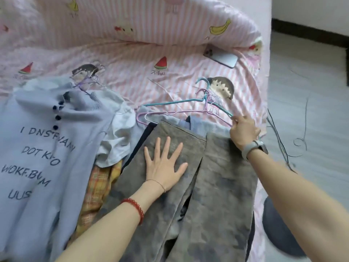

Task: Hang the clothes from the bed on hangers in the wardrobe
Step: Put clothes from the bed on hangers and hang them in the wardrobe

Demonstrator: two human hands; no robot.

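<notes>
Grey washed trousers (217,186) lie spread over a pile of clothes on the pink striped bed (132,59). My left hand (165,163) presses flat on the left trouser leg, fingers spread. Several thin wire hangers (179,108), teal, pink and white, lie tangled just beyond the trousers' waist. My right hand (244,132) pinches the right end of those hangers. A pale blue sweater (49,148) with dark lettering lies at the left with a purple hanger (86,83) in its neck. White (117,137) and yellow plaid (100,186) garments show between sweater and trousers.
A phone (221,56) lies face down near the bed's far right. A rolled pink quilt (132,19) runs along the back. Right of the bed is grey floor (311,110) with thin dark cables (279,133) and a dark round object (279,227).
</notes>
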